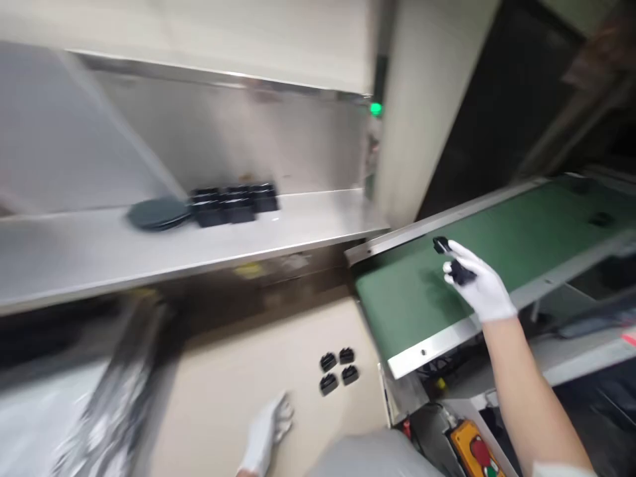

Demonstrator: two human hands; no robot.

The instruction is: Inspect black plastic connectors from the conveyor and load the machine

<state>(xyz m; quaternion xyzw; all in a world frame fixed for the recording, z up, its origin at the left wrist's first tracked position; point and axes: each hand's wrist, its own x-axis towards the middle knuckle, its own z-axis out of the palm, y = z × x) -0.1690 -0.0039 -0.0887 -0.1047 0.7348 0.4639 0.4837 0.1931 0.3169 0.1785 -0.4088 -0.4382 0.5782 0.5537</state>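
Over the green conveyor belt (397,311), my right hand (489,291), in a white glove, grips small black plastic parts. One black part (440,244) sticks out at the fingertips, and another black part (462,273) lies against the palm. My left hand (268,427), also gloved in white, is low over the beige tabletop (218,384). Its fingers are curled in, somewhat blurred, with nothing visible in them. To its right, several black parts (338,371) of similar look stand in a small two-row group, apart from the hand.
A metal shelf (318,232) at the back carries stacked black blocks (233,204) and dark round discs (159,213). The belt's metal rail (437,344) borders the table. An orange control box (472,447) with a red button sits low right. Crumpled plastic sheeting (99,411) lies left.
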